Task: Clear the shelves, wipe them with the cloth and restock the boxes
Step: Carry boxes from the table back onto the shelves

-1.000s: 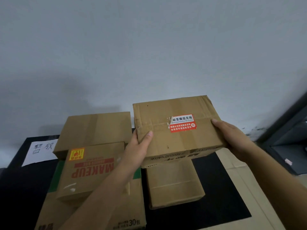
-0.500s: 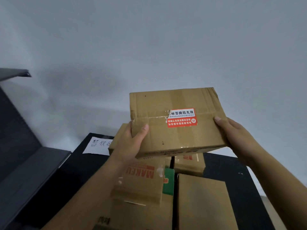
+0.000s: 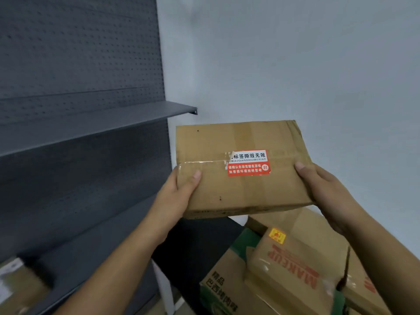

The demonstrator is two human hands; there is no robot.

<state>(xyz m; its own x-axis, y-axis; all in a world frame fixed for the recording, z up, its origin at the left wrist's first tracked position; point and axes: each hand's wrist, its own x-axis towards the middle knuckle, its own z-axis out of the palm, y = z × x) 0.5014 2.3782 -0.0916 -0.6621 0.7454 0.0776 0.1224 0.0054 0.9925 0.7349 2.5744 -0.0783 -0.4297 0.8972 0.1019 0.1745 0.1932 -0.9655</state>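
Mostly dark grey shelving unit (image 3: 79, 53) across the left half, pegboard back, with pale wall (image 3: 295, 64) filling the rest. Upper shelf (image 3: 91, 126) jutting out at mid height, its right end corner just left of the held box and slightly above it. Lower shelf (image 3: 79, 246) beneath, partly hidden by the left forearm. Black surface (image 3: 200, 242) low in the middle, beside the right end of the shelving unit.

Stack on that surface at lower right: large green-printed carton (image 3: 225, 280) at the bottom, MAKEUP box (image 3: 291, 269) lying tilted on top of it, plain brown box (image 3: 295, 217) behind, toward the far edge.

Held box (image 3: 245, 194) up in the air, clear of both shelves, level, above the stack and touching none of it. Taped seam across its top.

Blurred cardboard box (image 3: 20, 289) at the near left edge of the lower shelf, cut off by the frame.

Left hand (image 3: 175, 198) gripping the held box at its near left corner, thumb flat on top, fingers hidden underneath. Right hand (image 3: 322, 189) gripping the near right corner, thumb on top, fingers curled under the right side.

Red-and-white sticker (image 3: 248, 163) over the seam on top of the held box, one corner peeling. Small yellow sticker (image 3: 277, 235) on the far corner of the MAKEUP box.
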